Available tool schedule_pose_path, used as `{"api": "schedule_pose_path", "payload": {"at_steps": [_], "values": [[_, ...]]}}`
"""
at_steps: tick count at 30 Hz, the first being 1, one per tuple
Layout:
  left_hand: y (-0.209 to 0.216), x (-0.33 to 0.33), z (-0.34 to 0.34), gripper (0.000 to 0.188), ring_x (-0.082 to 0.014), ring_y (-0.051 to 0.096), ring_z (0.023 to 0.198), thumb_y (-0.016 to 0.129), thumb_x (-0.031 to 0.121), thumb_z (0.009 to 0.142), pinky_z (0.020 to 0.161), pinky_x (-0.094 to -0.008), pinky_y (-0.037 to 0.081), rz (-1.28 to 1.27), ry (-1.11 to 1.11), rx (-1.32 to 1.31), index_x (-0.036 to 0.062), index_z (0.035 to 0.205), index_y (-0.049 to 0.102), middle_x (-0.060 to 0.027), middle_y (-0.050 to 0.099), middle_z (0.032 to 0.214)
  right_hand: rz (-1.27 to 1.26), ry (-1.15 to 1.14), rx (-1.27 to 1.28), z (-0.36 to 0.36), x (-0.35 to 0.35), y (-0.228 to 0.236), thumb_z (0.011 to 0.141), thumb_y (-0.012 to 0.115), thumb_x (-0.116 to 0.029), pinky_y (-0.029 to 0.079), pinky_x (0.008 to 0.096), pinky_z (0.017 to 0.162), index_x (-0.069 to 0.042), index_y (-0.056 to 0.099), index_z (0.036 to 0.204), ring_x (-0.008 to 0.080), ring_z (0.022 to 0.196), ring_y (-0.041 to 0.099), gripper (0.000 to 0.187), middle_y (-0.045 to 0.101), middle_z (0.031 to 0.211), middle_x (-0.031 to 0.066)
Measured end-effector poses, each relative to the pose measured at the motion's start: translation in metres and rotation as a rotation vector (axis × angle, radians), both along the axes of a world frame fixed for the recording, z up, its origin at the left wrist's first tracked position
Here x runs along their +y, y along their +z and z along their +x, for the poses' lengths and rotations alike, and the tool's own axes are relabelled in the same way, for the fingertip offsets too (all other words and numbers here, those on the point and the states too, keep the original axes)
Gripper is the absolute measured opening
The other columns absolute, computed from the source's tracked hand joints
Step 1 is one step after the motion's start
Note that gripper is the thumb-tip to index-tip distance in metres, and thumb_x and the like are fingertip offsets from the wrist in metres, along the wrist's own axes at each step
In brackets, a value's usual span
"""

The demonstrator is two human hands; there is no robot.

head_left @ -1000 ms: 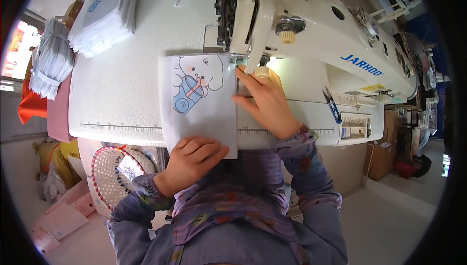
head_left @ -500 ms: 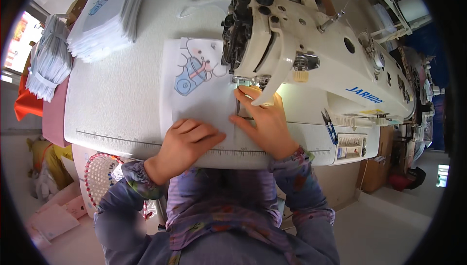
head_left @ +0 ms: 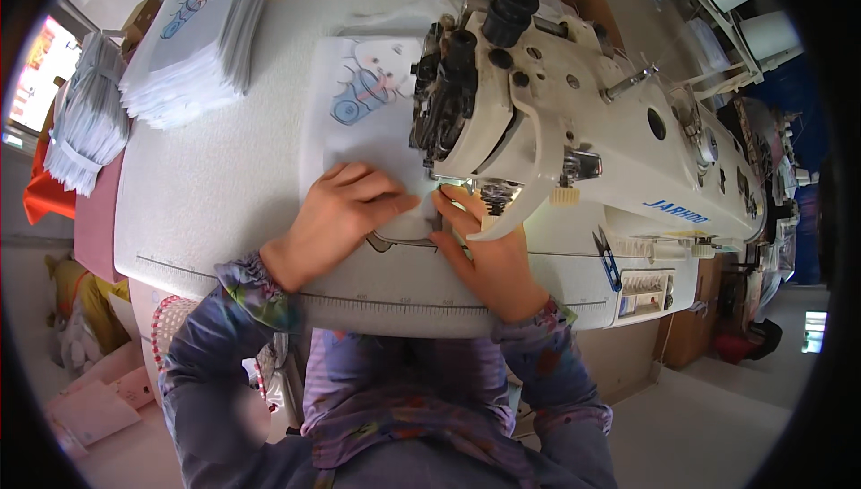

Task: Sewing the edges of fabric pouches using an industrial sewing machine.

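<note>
A white sheet of fabric (head_left: 359,152) printed with a cartoon animal and a blue bottle lies on the sewing table, its right side running under the head of a white sewing machine (head_left: 574,130). My left hand (head_left: 345,215) rests on the fabric's near part, palm down, fingers loosely bent and thumb pointing right. My right hand (head_left: 489,256) lies at the fabric's right edge, just before the presser foot area, with forefinger and thumb apart and nothing gripped. The white guard hides part of its fingers. Needle and seam cannot be made out.
At the far left stands a tall stack of printed fabric pieces (head_left: 193,49), with a tied bundle (head_left: 88,117) beside it. Blue thread snips (head_left: 607,260) and a small parts tray (head_left: 644,296) lie right of my right hand. A ruler strip (head_left: 395,302) runs along the front edge.
The fabric has slid away from me, so its near edge now shows by my hands. My left hand has moved forward with it; my right hand stays by the machine's foot.
</note>
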State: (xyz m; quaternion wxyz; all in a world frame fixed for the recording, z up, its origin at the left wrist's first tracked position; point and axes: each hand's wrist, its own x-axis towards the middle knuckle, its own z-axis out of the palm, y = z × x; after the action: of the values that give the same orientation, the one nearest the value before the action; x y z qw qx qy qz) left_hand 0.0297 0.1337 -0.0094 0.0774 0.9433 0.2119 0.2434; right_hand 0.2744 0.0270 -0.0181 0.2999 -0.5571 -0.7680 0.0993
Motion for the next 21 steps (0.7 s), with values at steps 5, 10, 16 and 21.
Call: {"api": "schedule_pose_path", "payload": {"at_steps": [5, 10, 16, 21], "values": [[0.003, 0.018, 0.004, 0.039, -0.0199, 0.067, 0.104, 0.069, 0.014, 0.080, 0.091, -0.0351, 0.055, 0.033, -0.005, 0.013, 0.0138, 0.117, 0.080, 0.0025, 0.071, 0.108, 0.002, -0.012, -0.023, -0.002, -0.002, 0.001, 0.093, 0.082, -0.017, 0.053, 0.0464, 0.095, -0.009, 0.070, 0.140, 0.0337, 0.117, 0.070, 0.049, 0.067, 0.143, 0.0083], [0.007, 0.026, 0.008, 0.034, -0.0222, 0.068, 0.101, 0.073, 0.011, 0.082, 0.089, -0.0359, 0.056, 0.014, -0.018, -0.005, 0.0137, 0.115, 0.081, 0.0026, 0.071, 0.106, -0.037, -0.018, -0.041, -0.002, -0.003, 0.002, 0.094, 0.081, -0.018, 0.050, 0.0457, 0.097, -0.010, 0.069, 0.142, 0.0329, 0.118, 0.069, 0.050, 0.065, 0.145, 0.0075], [0.034, 0.059, 0.013, 0.017, -0.0297, 0.068, 0.103, 0.075, 0.010, 0.092, 0.090, -0.0406, 0.056, -0.338, -0.186, 0.115, 0.0095, 0.108, 0.079, -0.0057, 0.071, 0.107, -0.037, -0.035, -0.077, 0.001, -0.005, 0.004, 0.094, 0.081, -0.018, 0.050, 0.0464, 0.096, -0.009, 0.067, 0.144, 0.0346, 0.117, 0.069, 0.053, 0.065, 0.145, 0.0083], [0.010, 0.107, 0.033, 0.013, -0.0350, 0.066, 0.118, 0.073, 0.011, 0.095, 0.103, -0.0475, 0.053, -0.190, -0.046, -0.102, 0.0065, 0.106, 0.076, -0.0132, 0.071, 0.118, -0.028, -0.015, -0.043, -0.003, -0.002, 0.001, 0.093, 0.080, -0.015, 0.051, 0.0473, 0.094, -0.007, 0.068, 0.142, 0.0363, 0.115, 0.069, 0.051, 0.066, 0.144, 0.0095]]}}
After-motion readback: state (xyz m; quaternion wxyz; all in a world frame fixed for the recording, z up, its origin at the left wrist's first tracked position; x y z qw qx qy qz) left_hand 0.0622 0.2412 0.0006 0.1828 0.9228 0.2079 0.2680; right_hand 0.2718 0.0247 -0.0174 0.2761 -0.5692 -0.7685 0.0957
